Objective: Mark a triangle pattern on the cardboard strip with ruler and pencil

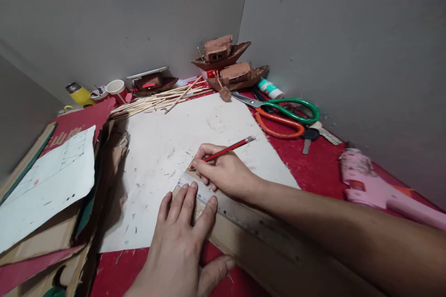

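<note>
My right hand (225, 167) grips a red and black pencil (228, 149), its tip pointing down near the upper edge of a ruler. My left hand (181, 229) lies with fingers spread, the fingertips pressing on the ruler (205, 195) and on the brown cardboard strip (230, 236) beneath it. The strip runs toward the lower right, partly under my right forearm. Under both hands is a large white sheet (153, 158) with smudges and small scraps on it. The pencil's point is hard to make out behind my fingers.
Green and orange-handled scissors (282, 116) lie right of the sheet, near a pink glue gun (369, 185). Thin wooden sticks (156, 101) and brown model boats (237, 76) stand at the back. Stacked cardboard (42, 236) with a drawn paper (52, 181) fills the left. Grey walls enclose the red table.
</note>
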The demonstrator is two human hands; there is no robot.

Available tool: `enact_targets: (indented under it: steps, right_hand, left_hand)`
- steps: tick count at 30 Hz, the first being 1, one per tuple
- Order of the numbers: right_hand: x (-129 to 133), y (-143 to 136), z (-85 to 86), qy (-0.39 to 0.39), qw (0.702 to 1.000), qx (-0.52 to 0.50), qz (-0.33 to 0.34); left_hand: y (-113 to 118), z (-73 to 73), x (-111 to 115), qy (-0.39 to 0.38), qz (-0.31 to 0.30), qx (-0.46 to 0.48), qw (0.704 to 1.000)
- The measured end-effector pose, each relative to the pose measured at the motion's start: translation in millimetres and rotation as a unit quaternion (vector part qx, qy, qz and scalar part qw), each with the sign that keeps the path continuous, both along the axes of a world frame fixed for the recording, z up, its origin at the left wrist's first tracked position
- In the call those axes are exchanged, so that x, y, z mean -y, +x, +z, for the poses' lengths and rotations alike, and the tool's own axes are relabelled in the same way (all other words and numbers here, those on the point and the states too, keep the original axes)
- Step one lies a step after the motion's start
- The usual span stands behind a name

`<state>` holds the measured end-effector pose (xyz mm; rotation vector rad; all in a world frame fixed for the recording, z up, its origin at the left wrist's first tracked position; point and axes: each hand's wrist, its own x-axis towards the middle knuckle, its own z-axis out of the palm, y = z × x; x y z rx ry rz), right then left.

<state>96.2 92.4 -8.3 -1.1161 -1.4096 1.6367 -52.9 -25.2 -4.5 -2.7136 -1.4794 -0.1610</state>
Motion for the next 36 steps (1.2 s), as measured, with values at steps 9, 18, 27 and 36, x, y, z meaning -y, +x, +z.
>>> enact_targets:
  steps: [9,18,27,36]
  right_hand:
    - [-7,1,3.4,-0.034,0.999,-0.034,-0.008]
    - [-16,7,1.0,-0.032,0.988,-0.117,-0.092]
    - [-17,8,5.0,-0.053,0.997,-0.048,-0.032]
    - [-16,5,2.6,0.052,0.997,0.038,0.030]
  left_hand:
    - [0,-2.4,-1,0.038,-0.014,-0.006,0.999]
    - [-3,-7.5,-2,0.051,-0.022,-0.020,0.998]
    - [-5,-14.1,1,0.048,-0.011,-0.027,0.998]
    - [-8,-16.3,-1,0.062,-0.030,-0.030,0.997]
